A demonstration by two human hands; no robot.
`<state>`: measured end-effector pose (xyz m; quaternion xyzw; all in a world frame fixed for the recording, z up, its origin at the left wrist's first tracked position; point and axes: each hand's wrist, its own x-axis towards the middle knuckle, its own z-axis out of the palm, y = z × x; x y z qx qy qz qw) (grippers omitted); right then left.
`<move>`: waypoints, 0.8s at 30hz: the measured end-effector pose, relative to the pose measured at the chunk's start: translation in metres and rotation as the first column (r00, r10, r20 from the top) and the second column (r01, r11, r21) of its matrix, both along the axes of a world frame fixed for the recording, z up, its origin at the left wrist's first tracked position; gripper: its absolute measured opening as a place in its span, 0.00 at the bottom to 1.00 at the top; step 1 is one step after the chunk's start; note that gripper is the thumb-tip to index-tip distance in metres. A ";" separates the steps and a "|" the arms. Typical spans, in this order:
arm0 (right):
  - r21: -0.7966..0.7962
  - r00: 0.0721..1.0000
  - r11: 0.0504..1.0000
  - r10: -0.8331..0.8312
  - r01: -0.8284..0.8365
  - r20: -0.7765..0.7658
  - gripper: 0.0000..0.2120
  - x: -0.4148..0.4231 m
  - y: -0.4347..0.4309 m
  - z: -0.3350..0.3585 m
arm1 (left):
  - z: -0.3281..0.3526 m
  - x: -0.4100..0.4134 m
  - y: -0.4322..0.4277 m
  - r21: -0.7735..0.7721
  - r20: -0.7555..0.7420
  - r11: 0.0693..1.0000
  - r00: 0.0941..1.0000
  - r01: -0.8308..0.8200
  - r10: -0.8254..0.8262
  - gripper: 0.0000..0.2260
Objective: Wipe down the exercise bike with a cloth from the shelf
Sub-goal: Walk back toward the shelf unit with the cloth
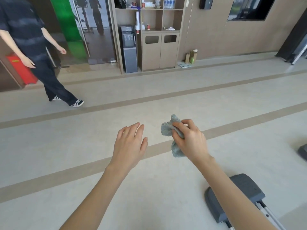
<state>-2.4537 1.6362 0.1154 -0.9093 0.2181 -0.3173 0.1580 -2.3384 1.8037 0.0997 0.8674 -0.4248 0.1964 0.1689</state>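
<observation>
Fingers (180,127) of the right hand (191,143) are curled round a bunched grey-blue cloth (167,129), which is gripped in mid-air above the pale floor (83,146), with folds spilling out above and below the fist. The left hand (129,143) is held palm down just beside it, fingers straight and relaxed, nothing grasped and the cloth not touched. A shelf unit (168,53) is seen well apart from both hands against the far wall, beside a water dispenser (128,47); a crumpled white item is left on one of its shelves, though what it is cannot be told. The fetching of the cloth can therefore be judged as done. No bike can be identified with certainty: a dark grey moulded foot (245,186) on a metal rail is visible at the lower right, partly hidden by the right forearm, and it may belong to a gym machine, but which one cannot be told. No surface is being touched by the cloth, so whether any wiping has been done cannot be told from this view. Another person (25,30) is seen walking across the far left, well clear of the hands.
</observation>
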 end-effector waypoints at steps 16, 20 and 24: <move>0.011 0.999 1.000 0.013 -0.013 0.052 0.09 0.284 -0.234 -0.007 | 0.004 0.286 -0.241 0.014 -0.007 1.000 1.000 -0.001 0.001 0.16; 0.014 0.997 1.000 -0.006 0.005 0.072 0.09 0.355 -0.297 0.004 | 0.015 0.356 -0.301 0.005 -0.001 1.000 1.000 -0.007 0.007 0.17; 0.001 0.997 1.000 -0.003 0.003 0.073 0.09 0.423 -0.351 0.004 | 0.016 0.421 -0.356 0.003 0.003 1.000 1.000 -0.010 0.010 0.16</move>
